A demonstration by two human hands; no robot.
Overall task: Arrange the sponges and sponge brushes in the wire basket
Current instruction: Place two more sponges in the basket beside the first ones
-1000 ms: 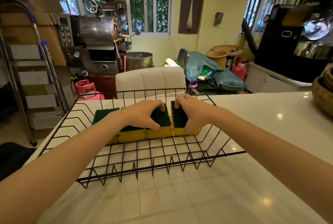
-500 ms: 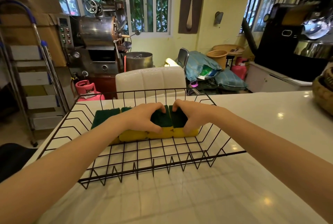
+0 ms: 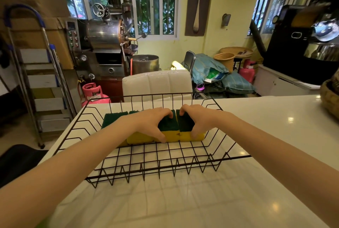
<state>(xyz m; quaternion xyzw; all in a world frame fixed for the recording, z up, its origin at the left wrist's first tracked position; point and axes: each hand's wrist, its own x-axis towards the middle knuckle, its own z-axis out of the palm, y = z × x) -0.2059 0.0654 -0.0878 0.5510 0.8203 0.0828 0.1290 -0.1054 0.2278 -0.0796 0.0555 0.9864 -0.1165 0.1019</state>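
Basically both hands pinch sponges front-to-back, left hand (image 3: 148, 123) on one, right hand (image 3: 200, 119) on its neighbour, in a row of sponges (image 3: 168, 128) mid wire basket (image 3: 165, 171); soft, light, squashy, so grip the sides.

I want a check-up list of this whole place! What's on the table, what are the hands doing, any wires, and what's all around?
Surface: glossy white counter, bare in front of the basket.
Job's things: black wire basket on the counter; yellow sponges with dark green scrub tops in a row along its far side. No sponge brushes seen.
Clutter: brown woven basket at the counter's right edge.
Grippers: left hand and right hand each grip a sponge, side by side.
Cables: nothing seen.
Surroundings: white padded chair back, pink gas cylinder, steel machine, stepladder, windows.
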